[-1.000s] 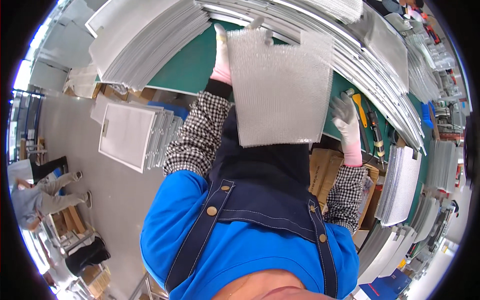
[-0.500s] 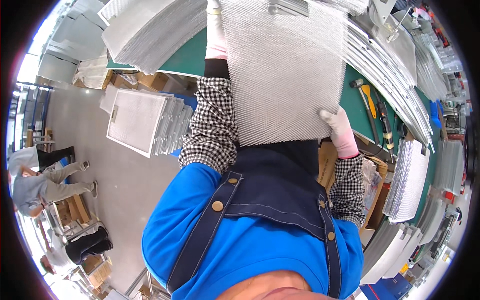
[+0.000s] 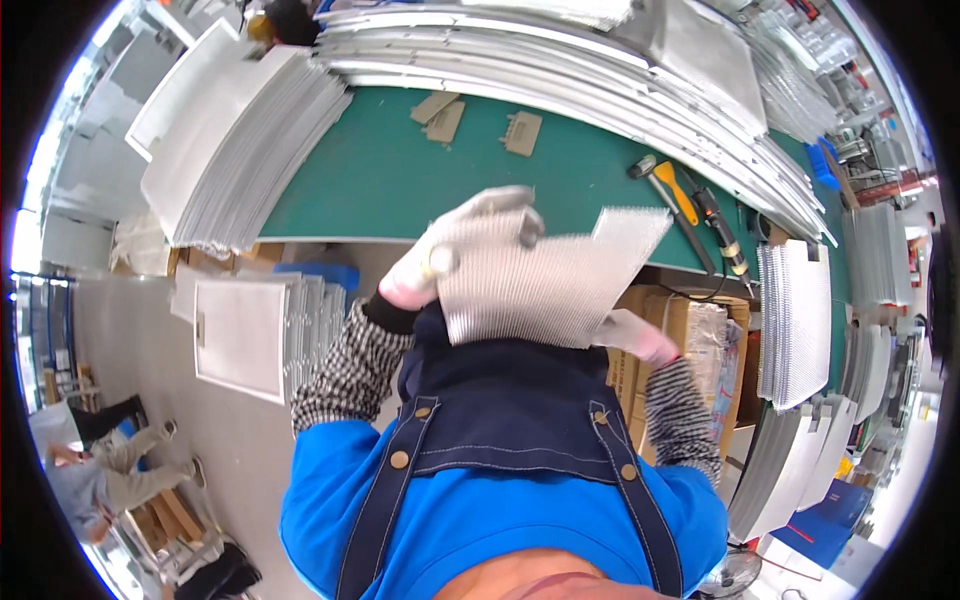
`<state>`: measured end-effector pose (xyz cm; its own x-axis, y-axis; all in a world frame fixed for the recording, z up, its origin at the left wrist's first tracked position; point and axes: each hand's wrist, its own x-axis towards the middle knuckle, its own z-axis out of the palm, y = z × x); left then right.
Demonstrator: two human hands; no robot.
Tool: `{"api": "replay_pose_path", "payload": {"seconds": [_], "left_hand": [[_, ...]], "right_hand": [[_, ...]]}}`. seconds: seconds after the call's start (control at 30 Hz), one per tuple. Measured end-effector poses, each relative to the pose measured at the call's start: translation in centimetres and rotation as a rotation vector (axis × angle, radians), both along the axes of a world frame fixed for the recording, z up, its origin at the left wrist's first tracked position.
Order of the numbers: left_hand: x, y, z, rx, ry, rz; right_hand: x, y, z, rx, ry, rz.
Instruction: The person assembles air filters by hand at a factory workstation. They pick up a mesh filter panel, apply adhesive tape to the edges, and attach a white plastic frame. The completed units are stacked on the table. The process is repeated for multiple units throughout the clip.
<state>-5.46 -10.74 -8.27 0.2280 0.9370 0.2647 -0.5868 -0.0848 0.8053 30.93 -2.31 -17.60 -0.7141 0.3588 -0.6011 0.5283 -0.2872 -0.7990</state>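
A silvery metal mesh sheet [image 3: 540, 290] with a notched upper edge is held tilted in front of my apron, near the table's front edge. My left hand [image 3: 470, 235], in a white and pink glove, grips its upper left part, fingers over the top and thumb on the near face. My right hand [image 3: 637, 338], gloved alike, is closed at the lower right corner; its fingertips are partly hidden by the mesh. Beyond the sheet, several beige plastic pieces [image 3: 522, 133] lie on the green tabletop [image 3: 370, 170].
A mesh panel stack [image 3: 240, 150] stands at the left; long metal frame strips [image 3: 480, 75] line the back. At right lie a hammer [image 3: 686, 230], a yellow-handled tool [image 3: 677, 194] and a power screwdriver [image 3: 718, 228]. More mesh sheets [image 3: 795, 325] and a cardboard box [image 3: 625, 370] are nearby.
The mesh sheet has come down and toward me, now tilted and looking much shorter. My left hand has moved back from its far edge. The tabletop and beige pieces have come into view.
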Motion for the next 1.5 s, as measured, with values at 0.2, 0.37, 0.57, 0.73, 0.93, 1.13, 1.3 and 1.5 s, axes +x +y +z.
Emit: {"api": "replay_pose_path", "payload": {"seconds": [0.2,0.37,0.57,0.73,0.93,1.13,1.3,1.5], "left_hand": [[0.7,-2.7,0.3,0.108,-0.133,-0.255],[0.9,-2.0,0.2,0.175,-0.096,-0.263],[-0.2,-0.2,-0.3,0.107,-0.103,-0.156],[-1.5,4.0,-2.0,-0.061,-0.132,-0.028],[-2.9,8.3,-5.7,-0.261,-0.371,-0.008],[-2.7,8.2,-5.2,-0.244,-0.352,0.010],[-1.9,7.1,-4.0,-0.202,-0.309,0.010],[-0.6,5.1,-1.3,-0.186,-0.215,0.048]], "right_hand": [[-10.4,12.9,9.3,1.288,0.133,0.190],[-23.5,16.5,6.5,2.006,0.077,0.690],[-23.0,16.3,8.8,1.783,-0.098,0.812],[-13.2,17.7,10.8,1.407,-0.014,-0.017],[-8.8,13.2,16.4,1.038,0.318,-0.397],[-11.6,7.5,10.1,1.804,0.090,0.503],[-12.3,9.1,14.4,1.624,0.107,-0.013],[-15.5,11.6,19.7,0.587,0.024,0.089]]}}
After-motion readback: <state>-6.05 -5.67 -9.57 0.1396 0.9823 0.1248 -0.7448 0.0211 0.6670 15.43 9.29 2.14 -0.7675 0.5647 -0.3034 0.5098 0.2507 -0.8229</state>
